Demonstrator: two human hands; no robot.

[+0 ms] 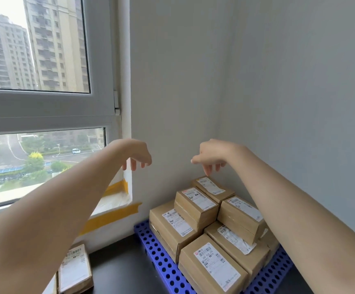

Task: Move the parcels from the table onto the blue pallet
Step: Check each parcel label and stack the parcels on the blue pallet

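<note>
A grey-walled corner beside a large window (34, 60) overlooking apartment towers, with a dark floor below and strips of yellow tape (110, 217) along the sill. The blue pallet (161, 257), a rigid plastic grid punched with round holes, sits tight in the corner and already carries at least 7 parcels (202, 219), stacked in about 3 tiers that step up toward the wall. Each is a plain brown cardboard box, square-edged, taped shut and bearing a white printed shipping label with barcodes. The topmost box (212, 187) rests against the wall just under the right hand (212, 155). Both arms are stretched forward: the right hand and the left hand (136, 153) hang loose with fingers drooping and spread, gripping nothing, clear of the pile. The stack suggests the job is well advanced. At least 1 flatter parcel (74, 270) lies at lower left, apart from the pallet, partly hidden by the left forearm; whether its support is the table cannot be told. How many more remain is out of view.
</note>
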